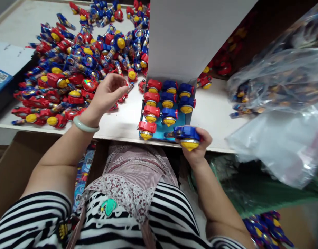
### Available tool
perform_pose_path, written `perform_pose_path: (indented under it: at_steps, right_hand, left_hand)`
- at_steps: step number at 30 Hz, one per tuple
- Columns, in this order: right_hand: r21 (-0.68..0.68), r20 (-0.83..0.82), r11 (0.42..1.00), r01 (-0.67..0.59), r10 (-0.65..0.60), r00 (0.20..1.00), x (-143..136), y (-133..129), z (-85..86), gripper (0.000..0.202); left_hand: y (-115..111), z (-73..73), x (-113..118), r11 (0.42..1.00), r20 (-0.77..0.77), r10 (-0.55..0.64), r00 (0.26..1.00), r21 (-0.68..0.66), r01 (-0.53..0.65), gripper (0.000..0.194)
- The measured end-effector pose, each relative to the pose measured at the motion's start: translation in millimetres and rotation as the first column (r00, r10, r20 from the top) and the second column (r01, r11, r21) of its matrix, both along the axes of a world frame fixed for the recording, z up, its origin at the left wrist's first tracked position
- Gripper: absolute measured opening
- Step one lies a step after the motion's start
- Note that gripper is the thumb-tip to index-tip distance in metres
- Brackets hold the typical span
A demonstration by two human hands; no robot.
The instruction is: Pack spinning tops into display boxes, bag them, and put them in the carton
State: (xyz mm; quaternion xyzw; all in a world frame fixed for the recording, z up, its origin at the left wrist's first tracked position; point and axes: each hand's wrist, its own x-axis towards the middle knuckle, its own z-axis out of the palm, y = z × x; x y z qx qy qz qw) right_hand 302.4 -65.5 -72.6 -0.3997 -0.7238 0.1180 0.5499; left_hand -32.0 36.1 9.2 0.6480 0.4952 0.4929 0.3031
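- Currently, the right hand (197, 149) grasps a blue toy (187, 135) with a yellow tip, over the near edge of the open box (181, 120), toward its right corner.
- The left hand (111, 90) is released, fingers loosely bent, at the right side of the toy heap (78, 67); whether it touches any toy I cannot tell.
- Inside the box, four red toys (151, 98) line the left wall; three blue toys (168, 100) fill the middle row and two more the right row. Light blue base shows at the near right, beside the held toy.
- The white lid (192, 38) stands up along the far edge, walling off that side.
- White worktop (213, 110) shows in a narrow strip between heap and box, and more widely between the box and the plastic bag (280, 128) on the right.
- That bag hangs past the near edge of the worktop; the box sits right along this edge, close to the apron (138, 166).
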Motion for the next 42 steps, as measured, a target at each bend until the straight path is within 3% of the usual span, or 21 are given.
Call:
perform_pose_path:
  at_steps: [3,6,9,11,13,15,18,20,22,23,26,28,30,32,33,35,37,39,40,42]
  right_hand:
    - [0.008,-0.077,0.995,-0.1,0.1,0.992,-9,-3,-24.0,0.068]
    - [-0.039,0.055,0.985,-0.168,0.17,0.984,-15,-1,-22.3,0.068]
    - [-0.092,0.201,0.978,-0.185,0.2,0.959,-19,5,-18.9,0.064]
    - [-0.057,0.204,0.988,-0.147,0.155,0.967,-21,9,-19.5,0.066]
    - [-0.055,0.218,0.991,-0.124,0.133,0.967,-20,10,-16.8,0.069]
    - [-0.136,0.29,0.982,-0.133,0.168,0.942,-10,9,-5.8,0.074]
    - [-0.333,0.344,0.938,-0.099,0.219,0.913,18,4,22.2,0.077]
    - [-0.343,0.234,0.939,0.001,0.084,0.968,34,1,38.7,0.068]
    - [-0.296,0.103,0.95,0.101,-0.074,0.992,39,0,47.9,0.056]
    - [-0.273,0.077,0.955,0.113,-0.095,0.992,37,1,50.3,0.05]
    - [-0.22,0.142,0.976,-0.011,0.043,0.989,15,5,56.1,0.037]
    - [-0.159,0.154,0.984,-0.085,0.11,0.982,-1,11,64.3,0.033]
    - [-0.106,0.115,0.987,-0.117,0.129,0.985,-15,20,76.9,0.033]
    - [-0.091,0.064,0.981,-0.172,0.178,0.982,-30,33,91.5,0.038]
    - [-0.099,0.043,0.971,-0.217,0.222,0.974,-39,41,98.7,0.044]
    - [-0.126,0.013,0.935,-0.331,0.335,0.942,-63,56,111.2,0.065]
    - [-0.14,0.006,0.9,-0.413,0.418,0.909,-90,68,120.0,0.088]
    - [-0.112,0.021,0.907,-0.406,0.411,0.911,-110,75,125.1,0.094]
    - [-0.082,0.031,0.926,-0.369,0.373,0.927,-114,76,126.6,0.09]
    - [0.006,0.04,0.97,-0.243,0.242,0.969,-105,74,128.8,0.078]
  left_hand:
    - [-1,-29.4,-36,0.988,-0.19,0.155,0.969,0.021,-0.154,0.031]
    - [-16,-44.7,-70,0.951,-0.493,0.272,0.827,0.006,-0.31,0.025]
    - [-32,-54.2,-96,0.914,-0.814,0.182,0.552,-0.067,-0.401,0.027]
    - [-39,-62.1,-103,0.897,-0.913,0.093,0.397,-0.096,-0.431,0.033]
    - [-39,-70.1,-103,0.888,-0.948,0.073,0.309,-0.08,-0.453,0.035]
    - [-34,-75.2,-102,0.89,-0.957,0.079,0.28,-0.059,-0.452,0.03]
    - [-22,-75.8,-104,0.91,-0.941,0.081,0.329,-0.065,-0.41,0.03]
    - [-16,-74.6,-107,0.926,-0.925,0.055,0.376,-0.093,-0.366,0.03]
    - [-13,-75.0,-108,0.941,-0.924,-0.014,0.383,-0.142,-0.307,0.027]
    - [-12,-75.7,-108,0.945,-0.926,-0.052,0.375,-0.166,-0.28,0.027]
    - [-11,-75.6,-104,0.952,-0.91,-0.089,0.405,-0.198,-0.235,0.025]
    - [-10,-69.7,-101,0.958,-0.84,-0.033,0.541,-0.181,-0.222,0.026]
    - [-10,-57.9,-95,0.963,-0.629,0.008,0.778,-0.204,-0.175,0.028]
    - [-13,-42.1,-82,0.965,-0.226,-0.03,0.974,-0.262,-0.031,0.036]
    - [-16,-33.8,-71,0.958,0.008,-0.079,0.997,-0.278,0.078,0.041]
    - [-20,-18.5,-43,0.911,0.385,-0.212,0.898,-0.256,0.324,0.051]
    - [-24,-6.7,-9,0.815,0.568,-0.349,0.746,-0.208,0.54,0.055]
    - [-28,2.2,24,0.722,0.607,-0.457,0.65,-0.174,0.67,0.054]
    - [-30,6.2,37,0.717,0.591,-0.481,0.647,-0.16,0.679,0.051]
    - [-32,13.7,50,0.777,0.489,-0.492,0.72,-0.127,0.617,0.045]
